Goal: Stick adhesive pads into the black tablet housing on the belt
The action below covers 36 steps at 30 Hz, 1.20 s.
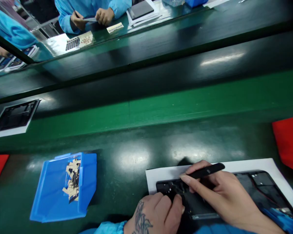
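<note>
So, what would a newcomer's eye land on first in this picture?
Probably the bright blue bin at lower left, holding small tan and black pieces. Then, at lower right, the right hand gripping a slim black tool over a dark device on a white sheet, with the left hand at the device's left end. Red items mark both side edges.

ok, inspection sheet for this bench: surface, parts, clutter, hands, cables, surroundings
Surface: green bench, glossy, with glare.
Job's things: black device casing on white paper; slim black tool.
Clutter: blue bin with beige and black pieces; red items at both edges; black panel on white sheet, left.
Hands: right hand grips the tool; left hand touches the casing's left end.
Cables: thin line inside casing, possibly a wire.
Surroundings: co-worker opposite, holding a pale item; another person's blue sleeve, upper left.
</note>
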Tool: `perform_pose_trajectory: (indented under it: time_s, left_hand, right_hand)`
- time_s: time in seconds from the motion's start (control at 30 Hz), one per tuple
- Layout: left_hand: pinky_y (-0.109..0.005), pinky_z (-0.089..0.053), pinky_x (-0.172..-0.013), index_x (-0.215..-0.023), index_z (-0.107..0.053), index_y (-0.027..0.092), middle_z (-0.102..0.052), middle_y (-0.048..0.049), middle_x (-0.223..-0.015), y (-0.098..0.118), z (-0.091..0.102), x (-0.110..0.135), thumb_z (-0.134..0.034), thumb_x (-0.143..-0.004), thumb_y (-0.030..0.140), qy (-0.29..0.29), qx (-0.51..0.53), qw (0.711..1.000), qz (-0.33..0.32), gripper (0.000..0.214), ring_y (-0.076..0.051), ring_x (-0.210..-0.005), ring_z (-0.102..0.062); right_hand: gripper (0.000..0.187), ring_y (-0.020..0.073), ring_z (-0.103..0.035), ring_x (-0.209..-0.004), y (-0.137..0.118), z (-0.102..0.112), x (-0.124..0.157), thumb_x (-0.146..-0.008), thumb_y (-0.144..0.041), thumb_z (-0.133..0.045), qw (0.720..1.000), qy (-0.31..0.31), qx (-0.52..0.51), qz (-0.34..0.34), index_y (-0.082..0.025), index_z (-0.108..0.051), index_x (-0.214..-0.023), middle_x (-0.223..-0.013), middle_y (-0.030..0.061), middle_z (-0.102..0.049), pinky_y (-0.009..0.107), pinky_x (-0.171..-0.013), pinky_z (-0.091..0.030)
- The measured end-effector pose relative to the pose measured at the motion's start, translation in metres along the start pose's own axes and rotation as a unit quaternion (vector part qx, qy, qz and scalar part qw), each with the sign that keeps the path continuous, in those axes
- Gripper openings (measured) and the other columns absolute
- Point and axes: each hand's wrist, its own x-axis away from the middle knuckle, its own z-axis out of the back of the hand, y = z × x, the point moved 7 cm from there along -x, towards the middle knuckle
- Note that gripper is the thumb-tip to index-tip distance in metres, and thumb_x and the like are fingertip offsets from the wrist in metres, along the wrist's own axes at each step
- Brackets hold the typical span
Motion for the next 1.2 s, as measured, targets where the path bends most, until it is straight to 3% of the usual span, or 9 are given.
perform_pose_trajectory:
  time_s: [0.13, 0.4, 0.53, 0.67, 0.97, 1.2]
  left_hand:
    - [-0.026, -0.044, -0.039, -0.101, -0.063, 0.009, -0.052, 0.002, -0.06, 0.002, -0.001, 0.001, -0.048, -0.093, 0.015, -0.011, 0.0, 1.0, -0.012, 0.018, -0.012, -0.047, -0.054]
    - [-0.027, -0.042, -0.037, -0.095, -0.061, 0.01, -0.054, 0.0004, -0.058, 0.0, 0.014, -0.01, -0.038, -0.096, 0.021, 0.034, 0.043, 0.998, -0.007, 0.026, -0.014, -0.046, -0.053]
    - [-0.025, -0.041, -0.043, -0.091, -0.061, 0.008, -0.054, -0.0028, -0.061, -0.016, 0.022, -0.011, -0.047, -0.088, 0.011, 0.038, 0.082, 0.996, 0.026, 0.014, -0.013, -0.05, -0.05]
    - [-0.024, -0.044, -0.052, -0.105, -0.062, 0.008, -0.056, -0.0072, -0.074, -0.031, 0.014, -0.008, -0.044, -0.087, 0.01, -0.004, 0.099, 0.992, 0.075, 0.025, -0.015, -0.062, -0.053]
    - [-0.023, -0.038, -0.051, -0.103, -0.063, 0.01, -0.051, -0.0061, -0.073, -0.024, 0.008, -0.007, -0.043, -0.085, 0.011, -0.021, 0.083, 0.995, 0.042, 0.027, -0.015, -0.062, -0.048]
    - [-0.027, -0.038, -0.049, -0.103, -0.062, 0.006, -0.054, -0.0077, -0.073, -0.016, 0.007, -0.007, -0.042, -0.084, 0.008, -0.005, 0.004, 1.0, 0.004, 0.027, -0.018, -0.061, -0.049]
  right_hand:
    - [0.028, 0.016, -0.065, -0.052, -0.001, 0.001, 0.001, -0.085, -0.047, -0.064, 1.0, 0.003, -0.002, -0.001, -0.02, -0.066, -0.078, -0.061, 0.0026, -0.066, 0.018, -0.044, -0.051]
    - [0.021, 0.0142, -0.065, -0.053, -0.004, 0.0, 0.002, -0.086, -0.041, -0.064, 1.0, -0.002, -0.005, 0.021, -0.021, -0.066, -0.08, -0.063, 0.0002, -0.066, 0.016, -0.048, -0.052]
    - [0.022, 0.0147, -0.066, -0.058, -0.008, 0.001, 0.001, -0.087, -0.041, -0.063, 0.999, 0.004, 0.011, 0.035, -0.021, -0.065, -0.08, -0.068, 0.0016, -0.067, 0.017, -0.051, -0.052]
    - [0.023, 0.0139, -0.065, -0.054, -0.009, 0.001, 0.001, -0.087, -0.041, -0.062, 0.999, 0.012, 0.015, 0.039, -0.019, -0.065, -0.08, -0.064, 0.0009, -0.066, 0.017, -0.047, -0.05]
    - [0.016, 0.0096, -0.059, -0.043, -0.022, 0.003, -0.003, -0.084, -0.035, -0.065, 0.992, 0.05, 0.006, 0.113, -0.021, -0.065, -0.076, -0.055, -0.0055, -0.061, 0.012, -0.04, -0.047]
    - [0.013, 0.0077, -0.06, -0.046, -0.029, 0.005, 0.001, -0.088, -0.032, -0.063, 0.982, 0.07, 0.032, 0.171, -0.023, -0.062, -0.078, -0.06, -0.0078, -0.061, 0.01, -0.043, -0.048]
